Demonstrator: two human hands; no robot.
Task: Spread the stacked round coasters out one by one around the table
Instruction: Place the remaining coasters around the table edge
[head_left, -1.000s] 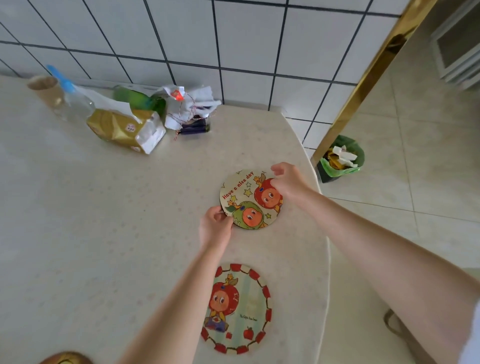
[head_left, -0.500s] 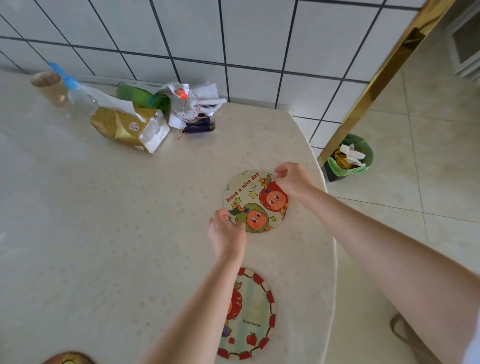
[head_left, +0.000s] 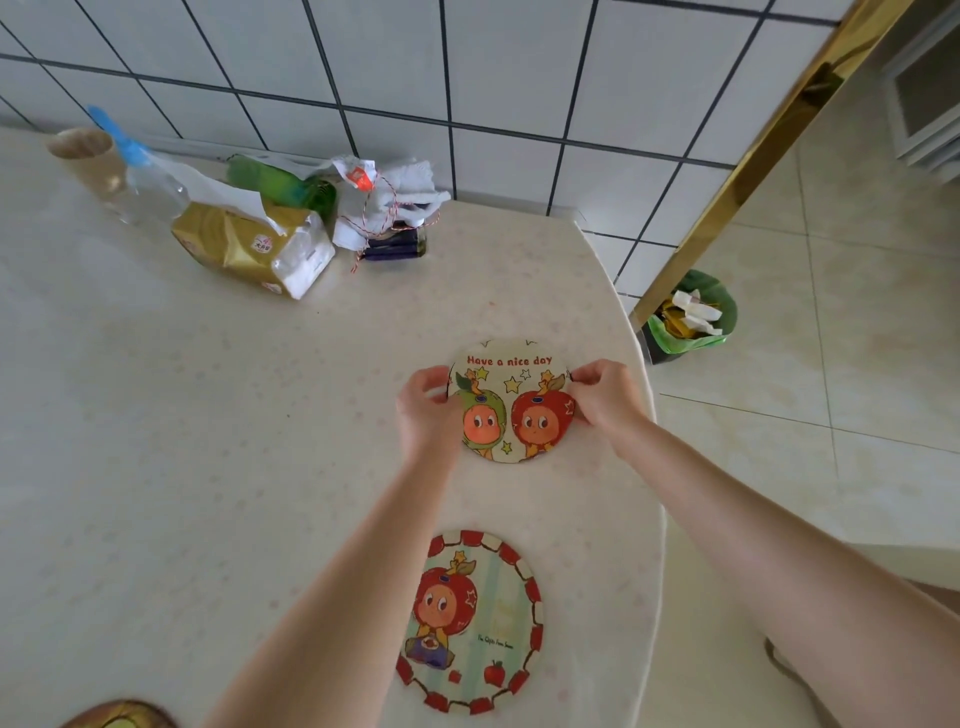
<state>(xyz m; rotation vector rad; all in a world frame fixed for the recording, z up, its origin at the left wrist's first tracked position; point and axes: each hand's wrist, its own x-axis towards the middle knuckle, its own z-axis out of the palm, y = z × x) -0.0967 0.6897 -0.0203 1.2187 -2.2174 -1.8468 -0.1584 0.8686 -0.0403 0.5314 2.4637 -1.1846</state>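
Observation:
A round coaster (head_left: 511, 400) reading "Have a nice day", with a green and a red apple figure, lies flat on the cream table (head_left: 182, 441) near its right edge. My left hand (head_left: 428, 410) pinches its left rim and my right hand (head_left: 602, 397) pinches its right rim. A second round coaster (head_left: 478, 623) with a red checked border and one apple figure lies flat nearer to me, partly covered by my left forearm. Another coaster's edge (head_left: 122, 717) shows at the bottom left corner.
Against the tiled wall at the back stand a paper cup (head_left: 85, 156), a plastic bottle (head_left: 150, 182), a gold and white packet (head_left: 254, 247), a green packet (head_left: 283, 184) and a white wrapped bundle (head_left: 387, 208). The table's curved right edge is close. A green-lined bin (head_left: 691, 319) sits on the floor.
The "Have a nice day" coaster has been turned so that its text reads level. My left hand moved from its lower edge to its left rim, and my right hand shifted along the right rim.

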